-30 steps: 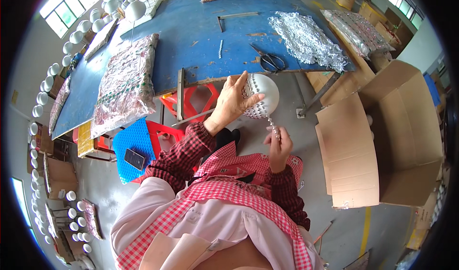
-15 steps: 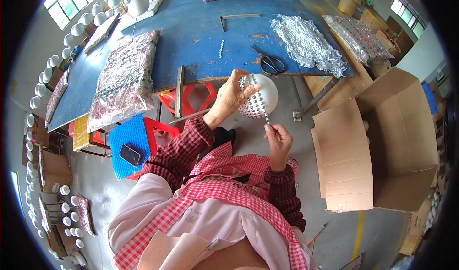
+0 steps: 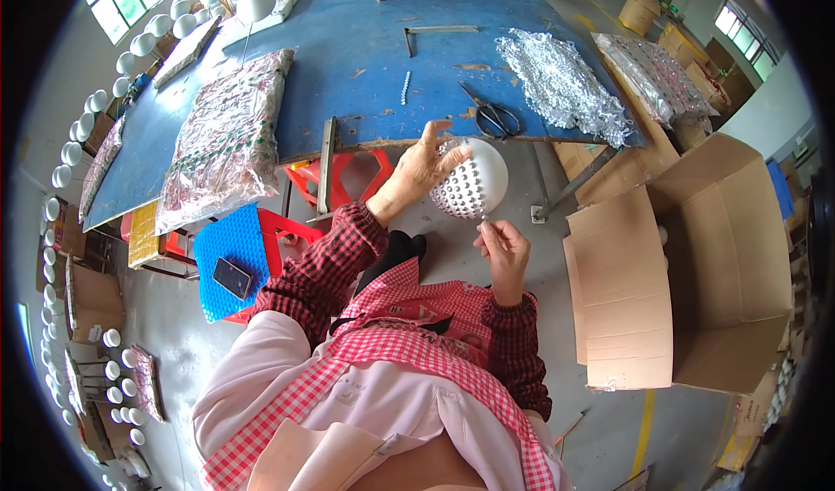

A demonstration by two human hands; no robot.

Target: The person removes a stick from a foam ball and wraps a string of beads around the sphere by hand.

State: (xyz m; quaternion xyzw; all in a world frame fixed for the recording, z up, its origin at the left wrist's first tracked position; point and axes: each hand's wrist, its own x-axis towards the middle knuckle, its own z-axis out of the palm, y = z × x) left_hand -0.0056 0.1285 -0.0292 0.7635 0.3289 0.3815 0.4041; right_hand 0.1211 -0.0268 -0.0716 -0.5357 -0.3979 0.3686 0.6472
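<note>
A white ball [image 3: 492,173], its left side covered with rows of silvery beads [image 3: 457,188], is held up just off the near table edge. My left hand [image 3: 416,174] grips it from the left, thumb across the beaded side and index finger lifted off; the other fingers are partly hidden. Just under the ball, my right hand [image 3: 506,249] is closed in a pinch on the end of a bead string [image 3: 484,220], little of which shows. Scissors [image 3: 497,120] with dark handles lie on the blue table [image 3: 348,82] beyond the ball.
A heap of silvery bead strings [image 3: 565,82] lies at the table's right. Wrapped packs [image 3: 228,134] lie at its left. An open cardboard box [image 3: 622,291] stands to my right. A phone [image 3: 232,278] rests on a blue-topped stool [image 3: 209,246] at left.
My left index finger has lifted away from the ball. My right hand has come slightly nearer the ball, and less of the bead string shows between them.
</note>
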